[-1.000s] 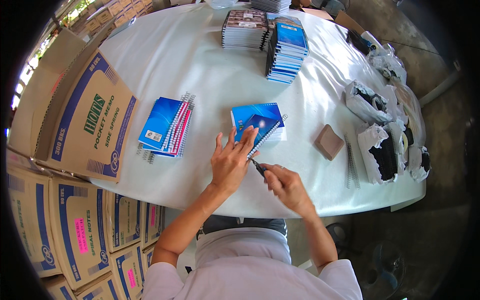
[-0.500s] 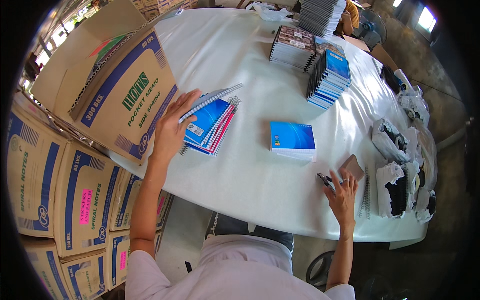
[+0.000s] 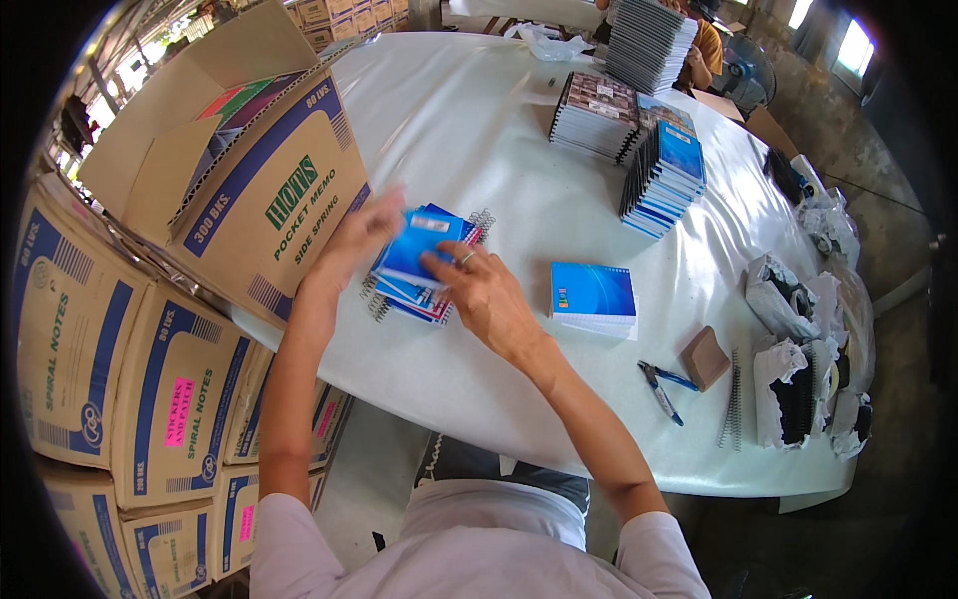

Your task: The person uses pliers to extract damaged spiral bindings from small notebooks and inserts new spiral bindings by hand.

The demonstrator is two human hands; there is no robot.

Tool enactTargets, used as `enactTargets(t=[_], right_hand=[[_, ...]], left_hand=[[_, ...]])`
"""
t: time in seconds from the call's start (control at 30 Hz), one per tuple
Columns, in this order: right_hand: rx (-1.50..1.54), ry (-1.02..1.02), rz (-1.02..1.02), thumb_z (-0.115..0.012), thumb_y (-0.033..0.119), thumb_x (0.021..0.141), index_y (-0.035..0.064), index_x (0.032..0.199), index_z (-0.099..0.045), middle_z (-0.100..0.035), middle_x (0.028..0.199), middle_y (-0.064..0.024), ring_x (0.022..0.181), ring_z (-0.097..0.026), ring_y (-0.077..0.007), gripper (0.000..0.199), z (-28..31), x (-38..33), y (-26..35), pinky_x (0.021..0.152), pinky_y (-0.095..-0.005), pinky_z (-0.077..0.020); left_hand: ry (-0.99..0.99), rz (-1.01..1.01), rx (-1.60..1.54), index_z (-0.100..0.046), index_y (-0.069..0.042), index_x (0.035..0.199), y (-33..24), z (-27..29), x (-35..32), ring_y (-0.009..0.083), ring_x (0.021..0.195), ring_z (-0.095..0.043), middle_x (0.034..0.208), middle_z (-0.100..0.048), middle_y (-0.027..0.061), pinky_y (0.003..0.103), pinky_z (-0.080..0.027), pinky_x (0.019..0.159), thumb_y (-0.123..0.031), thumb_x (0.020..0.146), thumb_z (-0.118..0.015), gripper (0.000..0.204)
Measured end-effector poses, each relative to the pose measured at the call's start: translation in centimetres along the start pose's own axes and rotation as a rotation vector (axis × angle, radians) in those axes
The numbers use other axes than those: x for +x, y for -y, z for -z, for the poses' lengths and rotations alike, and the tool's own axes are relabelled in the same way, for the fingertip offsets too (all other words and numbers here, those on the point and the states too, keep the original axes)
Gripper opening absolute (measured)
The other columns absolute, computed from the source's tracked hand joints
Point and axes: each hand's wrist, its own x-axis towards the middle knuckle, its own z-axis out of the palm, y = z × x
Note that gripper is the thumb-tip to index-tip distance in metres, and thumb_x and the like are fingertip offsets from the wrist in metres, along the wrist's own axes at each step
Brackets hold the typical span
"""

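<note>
A small blue spiral notebook [image 3: 419, 243] sits over a loose pile of notebooks [image 3: 411, 299] left of the table's middle. My right hand [image 3: 491, 298], with a ring on one finger, grips its right side. Next to its left side is my left hand [image 3: 359, 240], its fingers smeared by motion, so whether they touch the notebook does not show. Several wire coils stick out around the pile. Blue-handled cutting pliers [image 3: 662, 387] lie spread on the table at the right, beside a brown block [image 3: 706, 358] and a loose wire coil [image 3: 733, 404].
A neat stack of blue notebooks [image 3: 593, 299] stands right of my hands. Farther back are taller notebook stacks [image 3: 664, 180]. An open carton [image 3: 289, 190] stands at the left, above stacked cartons [image 3: 180, 389]. Torn packs of black coils [image 3: 788, 394] line the right edge. A person [image 3: 707, 55] sits beyond.
My right hand has left the pliers and moved left onto the notebook. The pliers now lie alone. My left hand has let down the raised spiral-edged notebook.
</note>
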Motion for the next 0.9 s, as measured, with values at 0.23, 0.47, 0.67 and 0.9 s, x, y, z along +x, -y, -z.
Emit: enactTargets(t=[0.23, 0.47, 0.67, 0.9], right_hand=[[-0.170, 0.569, -0.187, -0.082, 0.010, 0.068, 0.0192, 0.108, -0.073, -0.055, 0.133, -0.0061, 0.123, -0.049, -0.0267, 0.042, 8.3, -3.8, -9.3, 0.102, -0.0440, -0.0423], [-0.178, 0.751, -0.233, -0.087, 0.012, 0.063, 0.0248, 0.106, -0.073, -0.048, 0.140, -0.0019, 0.130, -0.042, -0.0259, 0.047, 9.6, -5.3, -10.0, 0.107, -0.0487, -0.0393], [-0.140, 0.744, -0.241, -0.087, 0.014, 0.064, 0.0263, 0.106, -0.072, -0.050, 0.140, -0.0002, 0.129, -0.044, -0.0246, 0.046, 9.8, -5.5, -10.5, 0.107, -0.0482, -0.0401], [-0.101, 0.758, -0.257, -0.087, 0.015, 0.065, 0.0261, 0.105, -0.072, -0.051, 0.140, 0.0009, 0.129, -0.044, -0.0243, 0.045, 10.1, -5.2, -10.8, 0.108, -0.0481, -0.0403]], left_hand=[[-0.298, -0.170, 0.717, -0.049, -0.014, 0.144, -1.0, -4.5, -1.1, 0.0320, 0.146, -0.027, 0.155, -0.037, 0.0118, 0.040, -0.023, 0.118, -0.008, 0.093, -0.060, 0.052], [-0.289, -0.610, 0.897, -0.056, -0.018, 0.139, -4.8, -12.5, -4.2, 0.0459, 0.143, -0.026, 0.154, -0.037, 0.0118, 0.063, -0.023, 0.111, 0.003, 0.085, -0.059, 0.057], [-0.216, -0.611, 0.764, -0.065, -0.015, 0.130, -4.3, -14.9, -6.1, 0.0435, 0.145, -0.027, 0.152, -0.041, 0.0132, 0.059, -0.020, 0.114, 0.015, 0.080, -0.053, 0.059], [-0.150, -0.593, 0.729, -0.063, -0.020, 0.132, -2.8, -15.6, -7.4, 0.0442, 0.144, -0.026, 0.154, -0.037, 0.0104, 0.062, -0.024, 0.112, 0.016, 0.074, -0.056, 0.069]])
